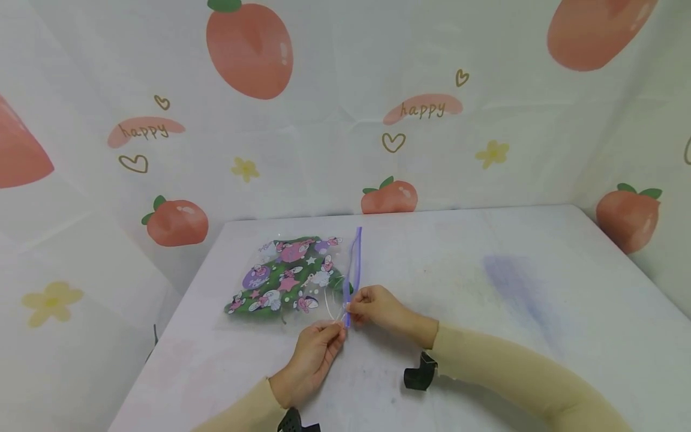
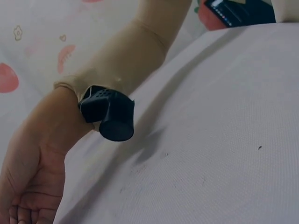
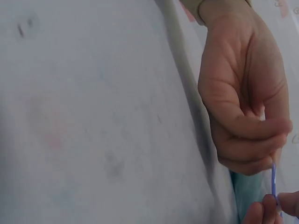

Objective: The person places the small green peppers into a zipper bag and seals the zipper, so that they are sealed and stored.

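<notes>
A clear zip bag [image 1: 291,279] lies flat on the table, holding something soft and green, with pink and purple cartoon figures and stars over it. Its purple zipper strip [image 1: 357,264] runs along the right side, and the bag's mouth gapes slightly at the far end. My left hand [image 1: 315,351] pinches the near corner of the bag beside the strip's end. Just above it, the thumb and fingertips of my right hand [image 1: 380,309] pinch the strip. In the right wrist view, fingertips grip the purple strip [image 3: 274,179] at two spots close together.
A white table [image 1: 432,264] with a faint purple smear reaches back to a fruit-printed cloth [image 1: 335,120]. Black wrist mounts sit on both arms, one [image 1: 420,372] under the right wrist. A dark object [image 2: 243,11] shows at the left wrist view's top corner.
</notes>
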Motion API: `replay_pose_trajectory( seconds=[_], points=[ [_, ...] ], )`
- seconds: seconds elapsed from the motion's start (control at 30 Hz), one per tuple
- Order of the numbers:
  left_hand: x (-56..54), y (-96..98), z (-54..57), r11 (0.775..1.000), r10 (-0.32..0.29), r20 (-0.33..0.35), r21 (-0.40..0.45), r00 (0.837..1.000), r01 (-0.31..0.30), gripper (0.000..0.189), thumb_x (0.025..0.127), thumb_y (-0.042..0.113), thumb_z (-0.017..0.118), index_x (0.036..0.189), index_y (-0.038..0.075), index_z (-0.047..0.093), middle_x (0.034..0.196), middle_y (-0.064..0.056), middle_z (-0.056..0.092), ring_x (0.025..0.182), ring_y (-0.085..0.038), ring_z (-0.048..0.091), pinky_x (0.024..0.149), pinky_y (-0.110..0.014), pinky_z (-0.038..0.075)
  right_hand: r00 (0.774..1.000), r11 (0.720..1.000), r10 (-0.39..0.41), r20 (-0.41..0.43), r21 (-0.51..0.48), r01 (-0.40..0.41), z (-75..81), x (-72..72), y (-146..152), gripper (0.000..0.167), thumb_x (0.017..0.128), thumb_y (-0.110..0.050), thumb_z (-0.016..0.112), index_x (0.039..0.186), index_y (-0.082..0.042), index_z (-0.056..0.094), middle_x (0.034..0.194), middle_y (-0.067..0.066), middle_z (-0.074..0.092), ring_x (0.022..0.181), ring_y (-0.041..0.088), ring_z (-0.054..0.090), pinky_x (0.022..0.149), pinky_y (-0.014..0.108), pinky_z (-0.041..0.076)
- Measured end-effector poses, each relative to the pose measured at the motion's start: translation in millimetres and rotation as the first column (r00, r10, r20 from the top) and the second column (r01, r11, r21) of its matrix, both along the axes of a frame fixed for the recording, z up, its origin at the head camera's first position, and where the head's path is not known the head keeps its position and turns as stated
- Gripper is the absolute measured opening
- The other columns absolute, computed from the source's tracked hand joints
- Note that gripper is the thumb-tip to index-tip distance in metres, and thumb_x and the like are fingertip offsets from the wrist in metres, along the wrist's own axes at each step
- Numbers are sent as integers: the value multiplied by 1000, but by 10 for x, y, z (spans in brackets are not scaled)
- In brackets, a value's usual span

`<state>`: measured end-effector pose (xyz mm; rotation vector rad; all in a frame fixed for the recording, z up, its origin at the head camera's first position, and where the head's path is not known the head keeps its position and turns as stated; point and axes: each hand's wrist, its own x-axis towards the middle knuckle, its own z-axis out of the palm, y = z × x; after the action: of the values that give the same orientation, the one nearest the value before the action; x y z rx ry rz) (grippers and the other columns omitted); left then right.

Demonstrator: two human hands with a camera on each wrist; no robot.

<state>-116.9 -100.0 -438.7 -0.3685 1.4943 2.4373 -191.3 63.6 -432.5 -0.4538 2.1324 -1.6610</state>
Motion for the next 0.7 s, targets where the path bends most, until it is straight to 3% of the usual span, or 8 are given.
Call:
replay_pose_trajectory(
  seconds=[0.23,0.7],
  points=[
    [-22,13,6,1000,-12,7,1,1000,12,4,97,1,50,95,-3,51,82,-2,58,73,-2,58,71,-12,52,997,997,-76,1,34,76,-5,-152,-8,15,90,-8,64,86,7,65,72,10,68,62,9,61,64,24,55],
    [-36,65,24,999,-29,6,-19,1000,29,6,96,0,51,97,-6,53,81,-2,59,73,-3,59,71,-12,52,983,978,-185,-12,99,185,51,-378,-11,17,90,-10,64,88,6,68,71,7,67,62,9,60,63,23,53]
  ],
)
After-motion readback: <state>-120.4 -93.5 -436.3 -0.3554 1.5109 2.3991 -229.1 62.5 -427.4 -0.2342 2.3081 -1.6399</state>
